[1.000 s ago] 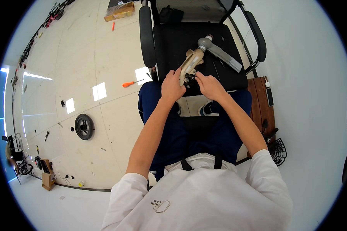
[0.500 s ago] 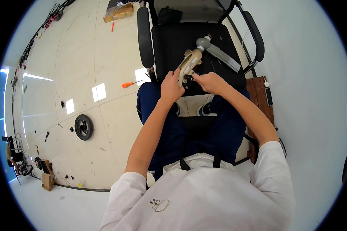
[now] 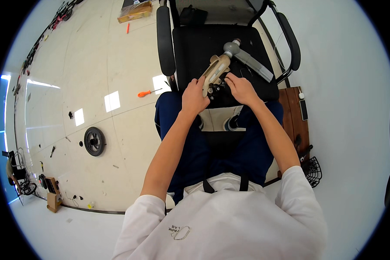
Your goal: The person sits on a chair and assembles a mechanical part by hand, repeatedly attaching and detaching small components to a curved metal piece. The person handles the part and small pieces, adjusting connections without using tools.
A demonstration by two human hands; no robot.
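While I sat facing the black chair (image 3: 190, 47), my left hand (image 3: 194, 96) gripped the tan part (image 3: 215, 71) lying on its seat, my right hand (image 3: 240, 88) clasped the dark fitting (image 3: 216, 90) below; the grey tube (image 3: 251, 63) was already joined, work seemingly unfinished.

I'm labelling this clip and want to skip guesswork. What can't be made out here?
Head view only:
- Right hand: fingertips hidden behind the dark end of the tan part; grip unclear.
- Left hand: palm side faces away; it wraps the tan part.
- Dark end's small pieces: too small to tell.
- Chair: back cut off by the top edge.
- Wheel: details too small.
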